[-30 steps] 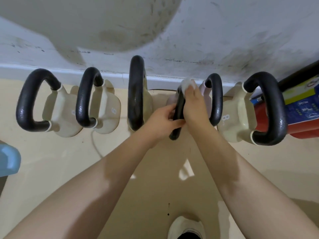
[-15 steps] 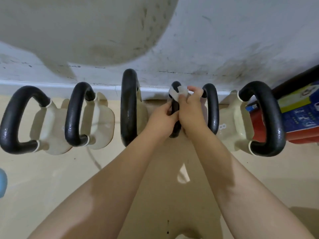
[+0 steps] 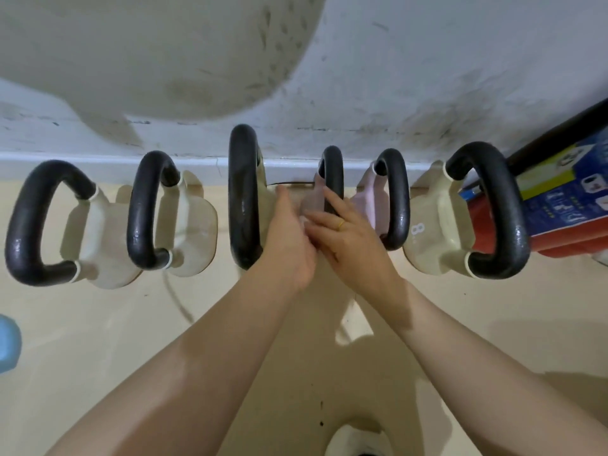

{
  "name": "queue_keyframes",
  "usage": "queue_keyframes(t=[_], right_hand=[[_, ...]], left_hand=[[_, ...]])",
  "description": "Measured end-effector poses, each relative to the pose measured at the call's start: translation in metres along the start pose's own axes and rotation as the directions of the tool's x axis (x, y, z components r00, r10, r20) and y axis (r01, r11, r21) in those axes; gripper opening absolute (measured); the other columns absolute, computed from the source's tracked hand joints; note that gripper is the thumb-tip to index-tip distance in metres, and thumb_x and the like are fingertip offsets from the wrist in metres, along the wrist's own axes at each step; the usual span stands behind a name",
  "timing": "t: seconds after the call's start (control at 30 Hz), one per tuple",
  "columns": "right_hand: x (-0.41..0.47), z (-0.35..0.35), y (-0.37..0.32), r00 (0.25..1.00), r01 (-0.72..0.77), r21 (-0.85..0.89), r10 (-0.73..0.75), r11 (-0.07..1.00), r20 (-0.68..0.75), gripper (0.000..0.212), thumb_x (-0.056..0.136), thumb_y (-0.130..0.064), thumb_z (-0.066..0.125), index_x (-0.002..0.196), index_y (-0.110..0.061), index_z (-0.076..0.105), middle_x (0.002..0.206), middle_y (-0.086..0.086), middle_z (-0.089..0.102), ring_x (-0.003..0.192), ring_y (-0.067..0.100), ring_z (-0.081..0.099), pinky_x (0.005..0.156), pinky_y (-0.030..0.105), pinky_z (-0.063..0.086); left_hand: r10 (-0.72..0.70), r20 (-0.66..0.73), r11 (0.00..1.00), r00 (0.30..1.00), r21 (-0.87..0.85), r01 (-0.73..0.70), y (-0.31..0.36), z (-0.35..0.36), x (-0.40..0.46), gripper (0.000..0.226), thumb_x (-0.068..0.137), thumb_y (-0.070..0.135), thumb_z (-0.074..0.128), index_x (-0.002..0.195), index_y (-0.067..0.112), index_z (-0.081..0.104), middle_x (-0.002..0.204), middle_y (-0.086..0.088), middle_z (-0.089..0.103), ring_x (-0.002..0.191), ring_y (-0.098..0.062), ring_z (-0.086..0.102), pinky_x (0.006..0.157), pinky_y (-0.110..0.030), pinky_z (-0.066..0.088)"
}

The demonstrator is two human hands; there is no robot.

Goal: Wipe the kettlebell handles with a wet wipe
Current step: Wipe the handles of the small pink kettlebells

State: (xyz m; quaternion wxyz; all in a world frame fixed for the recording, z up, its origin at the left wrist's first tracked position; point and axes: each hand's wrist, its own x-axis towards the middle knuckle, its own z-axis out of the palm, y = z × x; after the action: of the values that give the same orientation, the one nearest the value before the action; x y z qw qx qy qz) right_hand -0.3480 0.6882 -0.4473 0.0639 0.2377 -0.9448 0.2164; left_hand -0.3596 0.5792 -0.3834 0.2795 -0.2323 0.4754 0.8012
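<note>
Kettlebells stand in a row on the floor [image 3: 98,340] along its far edge, hard against the wall [image 3: 394,77], heavy and stiff, so you needn't steady them much. Their black handles look glossy and possibly slick; wrap the grip rather than pinch. Your fourth handle [image 3: 333,172] rises just beyond both hands, close between its neighbours, so room sideways is tight while the near floor lies free. Your left hand [image 3: 289,238] is loosely open. Your right hand [image 3: 348,238] spreads flat, fingers extended. The wet wipe [image 3: 304,221], soft and limp, barely shows between them; who holds it I cannot tell.
</note>
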Motion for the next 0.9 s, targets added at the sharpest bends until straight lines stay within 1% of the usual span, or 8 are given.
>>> queue_keyframes(t=[0.07,0.17,0.27,0.4,0.67,0.73,0.8,0.9], right_hand=[[-0.001,0.000,0.010,0.996,0.091,-0.124,-0.088,0.988,0.033,0.025,0.086,-0.016,0.050,0.097,-0.010,0.071,0.120,0.012,0.066,0.123,0.040,0.051,0.095,0.056,0.046],[0.002,-0.002,0.011,0.997,-0.037,-0.227,0.020,0.973,-0.077,0.024,0.090,-0.025,0.049,0.089,-0.012,0.069,0.132,0.016,0.056,0.125,0.037,0.050,0.095,0.052,0.047],[-0.027,0.022,0.002,0.991,0.032,-0.342,-0.074,0.939,-0.112,0.018,0.095,-0.017,0.044,0.093,-0.016,0.061,0.138,0.009,0.051,0.129,0.033,0.045,0.096,0.051,0.045],[-0.021,0.019,0.006,0.962,0.074,-0.422,-0.176,0.904,-0.208,0.024,0.092,-0.010,0.051,0.070,-0.017,0.059,0.140,0.003,0.044,0.130,0.028,0.039,0.107,0.040,0.031],[-0.044,0.019,-0.005,0.921,-0.224,-0.238,0.126,0.945,-0.368,0.009,0.073,-0.015,0.076,0.071,-0.021,0.070,0.134,0.004,0.040,0.120,0.031,0.037,0.105,0.049,0.023],[-0.045,0.013,-0.025,0.820,-0.407,0.051,0.389,0.912,-0.419,0.008,0.080,-0.016,0.068,0.074,-0.020,0.071,0.124,0.003,0.049,0.114,0.020,0.041,0.106,0.036,0.026],[-0.037,0.008,-0.041,0.621,-0.559,0.461,0.716,0.690,-0.318,0.011,0.086,-0.010,0.061,0.082,-0.013,0.071,0.107,0.002,0.056,0.097,0.004,0.049,0.089,0.012,0.034],[-0.005,0.002,-0.035,0.329,-0.613,0.747,0.943,0.256,-0.052,0.022,0.087,-0.006,0.052,0.068,-0.002,0.061,0.073,0.015,0.058,0.067,0.015,0.050,0.065,0.025,0.038]], left_hand=[[0.005,-0.033,1.000,0.999,-0.009,-0.006,-0.006,-0.006,-0.001,0.058,0.092,0.058,0.025,0.130,0.019,0.046,0.109,-0.004,0.063,0.099,-0.008,0.065,0.084,-0.016,0.048],[0.007,-0.078,1.000,0.997,0.022,-0.006,-0.016,-0.018,-0.004,0.070,0.091,0.063,0.016,0.139,0.017,0.040,0.143,-0.003,0.044,0.134,-0.012,0.037,0.111,-0.025,0.026],[-0.020,-0.012,1.000,1.000,-0.023,0.020,-0.018,-0.023,-0.015,0.074,0.090,0.064,0.011,0.141,0.017,0.034,0.150,-0.002,0.036,0.138,-0.013,0.029,0.114,-0.028,0.017],[-0.032,-0.002,0.999,0.999,0.038,0.032,-0.019,-0.028,-0.012,0.073,0.089,0.065,0.011,0.141,0.020,0.035,0.152,0.001,0.032,0.141,-0.014,0.025,0.115,-0.031,0.014],[-0.065,0.062,0.996,0.996,0.070,0.061,-0.027,-0.030,-0.011,0.070,0.092,0.060,0.015,0.140,0.014,0.038,0.137,0.000,0.050,0.127,-0.011,0.042,0.099,-0.022,0.026],[-0.062,0.056,0.992,0.996,0.114,0.056,-0.027,-0.030,-0.009,0.069,0.092,0.060,0.016,0.140,0.016,0.039,0.128,0.000,0.056,0.117,-0.010,0.049,0.097,-0.024,0.032],[-0.043,0.065,0.985,0.997,0.171,0.032,-0.028,-0.028,-0.008,0.067,0.092,0.060,0.016,0.139,0.020,0.041,0.133,0.001,0.055,0.116,-0.008,0.050,0.096,-0.025,0.034],[0.025,0.094,0.970,0.995,0.241,-0.047,-0.029,-0.021,-0.008,0.060,0.096,0.052,0.010,0.131,0.023,0.050,0.121,0.004,0.061,0.103,0.000,0.054,0.084,-0.017,0.038]])
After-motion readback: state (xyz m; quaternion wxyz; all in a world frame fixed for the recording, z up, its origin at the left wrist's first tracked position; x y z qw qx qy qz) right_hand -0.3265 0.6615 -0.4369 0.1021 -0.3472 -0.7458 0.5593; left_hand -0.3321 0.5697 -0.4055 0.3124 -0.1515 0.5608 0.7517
